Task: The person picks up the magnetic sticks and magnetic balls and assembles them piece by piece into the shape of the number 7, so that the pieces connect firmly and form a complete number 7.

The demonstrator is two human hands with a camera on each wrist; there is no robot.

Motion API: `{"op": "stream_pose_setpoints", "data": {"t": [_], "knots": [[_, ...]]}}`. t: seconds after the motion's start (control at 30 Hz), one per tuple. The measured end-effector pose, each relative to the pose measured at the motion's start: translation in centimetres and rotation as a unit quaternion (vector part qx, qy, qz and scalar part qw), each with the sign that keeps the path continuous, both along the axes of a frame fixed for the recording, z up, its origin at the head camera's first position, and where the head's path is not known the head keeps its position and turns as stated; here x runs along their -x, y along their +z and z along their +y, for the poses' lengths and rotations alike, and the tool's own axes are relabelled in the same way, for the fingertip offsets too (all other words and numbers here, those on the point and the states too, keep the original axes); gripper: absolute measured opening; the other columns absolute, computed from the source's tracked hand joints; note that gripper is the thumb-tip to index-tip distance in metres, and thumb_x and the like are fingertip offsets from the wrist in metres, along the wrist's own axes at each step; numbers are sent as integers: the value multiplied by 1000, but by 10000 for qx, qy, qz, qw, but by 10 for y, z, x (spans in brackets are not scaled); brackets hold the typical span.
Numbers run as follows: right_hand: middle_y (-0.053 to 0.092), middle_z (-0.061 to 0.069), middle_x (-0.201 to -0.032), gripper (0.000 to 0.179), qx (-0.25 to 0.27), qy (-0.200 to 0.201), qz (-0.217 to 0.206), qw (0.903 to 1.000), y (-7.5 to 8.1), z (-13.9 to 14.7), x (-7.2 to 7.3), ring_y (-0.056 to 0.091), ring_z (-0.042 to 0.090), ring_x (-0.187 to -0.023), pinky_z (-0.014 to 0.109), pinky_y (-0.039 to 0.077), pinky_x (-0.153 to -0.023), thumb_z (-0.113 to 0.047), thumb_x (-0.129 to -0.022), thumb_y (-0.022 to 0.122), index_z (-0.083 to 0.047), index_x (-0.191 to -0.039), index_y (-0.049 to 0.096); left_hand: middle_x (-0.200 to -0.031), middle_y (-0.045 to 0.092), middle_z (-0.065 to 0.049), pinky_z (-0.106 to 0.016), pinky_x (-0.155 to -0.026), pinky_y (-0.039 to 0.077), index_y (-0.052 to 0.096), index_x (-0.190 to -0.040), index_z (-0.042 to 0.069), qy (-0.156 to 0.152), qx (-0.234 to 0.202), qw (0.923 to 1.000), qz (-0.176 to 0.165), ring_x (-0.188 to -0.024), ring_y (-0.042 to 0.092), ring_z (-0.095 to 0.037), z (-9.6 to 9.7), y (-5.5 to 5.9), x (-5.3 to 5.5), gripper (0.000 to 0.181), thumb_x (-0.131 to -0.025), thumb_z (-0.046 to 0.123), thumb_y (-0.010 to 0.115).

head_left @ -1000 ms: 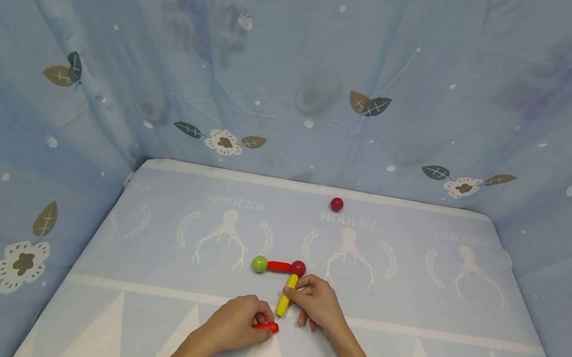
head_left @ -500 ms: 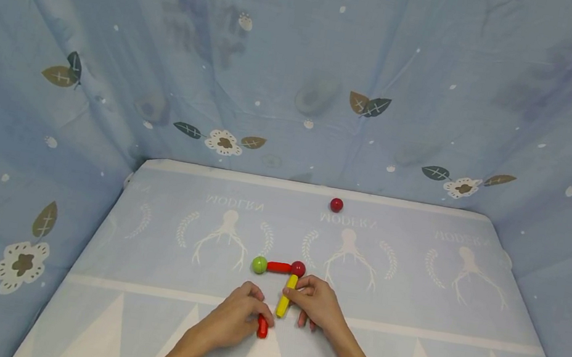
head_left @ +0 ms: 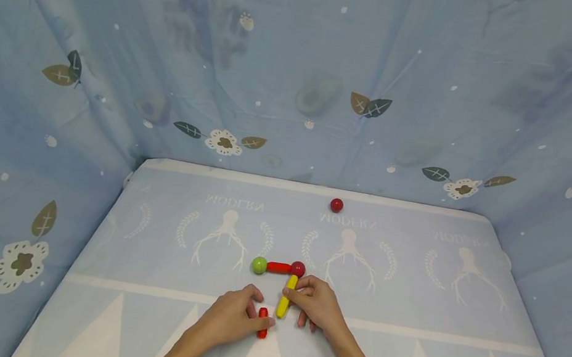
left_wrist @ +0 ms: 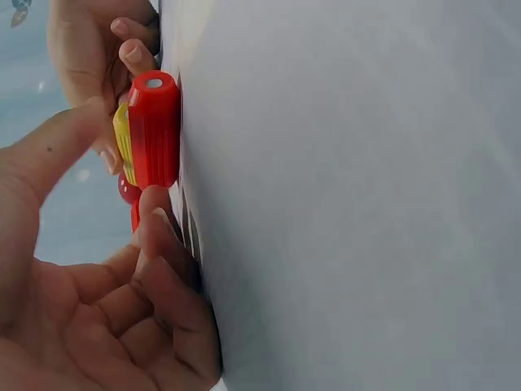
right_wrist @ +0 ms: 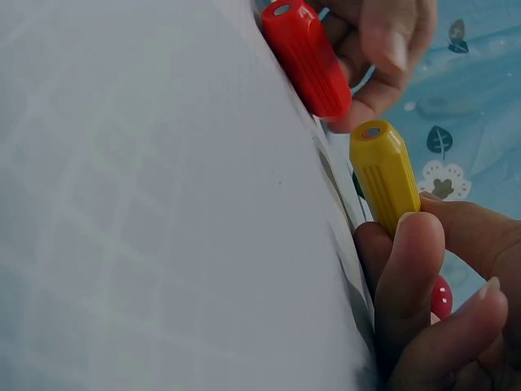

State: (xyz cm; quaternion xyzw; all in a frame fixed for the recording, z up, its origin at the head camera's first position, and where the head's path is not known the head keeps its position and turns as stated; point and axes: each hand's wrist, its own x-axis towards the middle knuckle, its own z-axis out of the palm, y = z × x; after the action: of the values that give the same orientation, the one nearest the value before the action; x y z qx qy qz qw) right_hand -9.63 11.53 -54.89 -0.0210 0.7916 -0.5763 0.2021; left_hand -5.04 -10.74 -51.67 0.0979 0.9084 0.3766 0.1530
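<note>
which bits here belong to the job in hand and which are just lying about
Likely in the job:
yellow stick, pinched by the right hand
loose red stick, beside the left hand's fingers
green ball, second red stick and near red ball, in a row

Apparently just lying about:
far red ball, alone near the table's back edge

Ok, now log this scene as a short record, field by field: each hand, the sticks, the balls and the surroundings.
Left hand: relaxed about the near red stick, not closed on it
Right hand: pinches the yellow stick
Yellow stick: far end at the near red ball
Far red stick: between the green ball and the near red ball
Far red ball: alone, towards the table's far edge
Table: pale, printed covering
Backdrop: blue cloth with leaves and flowers
</note>
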Motion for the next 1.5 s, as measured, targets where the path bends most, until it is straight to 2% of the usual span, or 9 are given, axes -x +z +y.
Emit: {"op": "stream_pose_setpoints", "data": {"t": [0.13,0.27,0.37,0.63,0.9,1.13,1.5], "knots": [[64,6,-63,43,-9,9,10,10000,0,0,0,51,16,-35,23,34,-33,-40,-88,77,-3,-100,57,-69,56,11,-28,-52,40,64,-109,7,-10,146,9999,-59,-58,50,-8,2,1,0,48,-81,41,83],[64,6,-63,42,23,9,18,10000,1,0,0,51,16,-35,23,34,-32,-38,-88,77,-3,-100,58,-72,60,11,-30,-58,44,66,-107,7,4,121,9996,-268,-64,53,-8,3,2,2,41,-80,32,85],[64,7,-63,41,51,1,-8,10000,2,0,0,51,16,-35,24,34,-32,-37,-88,77,-3,-100,58,-74,62,10,-29,-60,47,68,-102,7,24,-6,9993,-386,-66,56,-8,3,2,4,34,-80,25,85],[65,5,-66,41,79,-4,13,10000,3,0,1,52,16,-35,23,33,-32,-37,-89,77,-3,-100,58,-71,62,7,-25,-57,47,71,-90,6,-7,-476,9982,-370,-64,58,-7,0,7,4,18,-79,15,82],[65,5,-64,39,47,13,99,9999,4,-1,0,53,17,-35,23,34,-32,-35,-90,76,-2,-99,58,-73,66,5,-29,-60,48,73,-90,10,-160,-1046,9887,-1064,-67,62,-12,5,5,1,17,-81,22,80],[66,5,-66,40,46,11,33,10000,2,-1,0,53,17,-36,23,34,-33,-37,-89,77,-3,-100,58,-71,65,4,-27,-57,44,73,-87,13,-140,-1080,9880,-1098,-64,59,-13,9,2,0,13,-81,22,79],[66,5,-66,42,70,-3,-6,10000,-1,0,0,53,18,-36,24,34,-32,-39,-89,77,-3,-100,58,-74,66,2,-27,-57,48,72,-89,10,15,-1320,9826,-1310,-65,63,-14,10,0,-1,18,-82,24,81]]}}
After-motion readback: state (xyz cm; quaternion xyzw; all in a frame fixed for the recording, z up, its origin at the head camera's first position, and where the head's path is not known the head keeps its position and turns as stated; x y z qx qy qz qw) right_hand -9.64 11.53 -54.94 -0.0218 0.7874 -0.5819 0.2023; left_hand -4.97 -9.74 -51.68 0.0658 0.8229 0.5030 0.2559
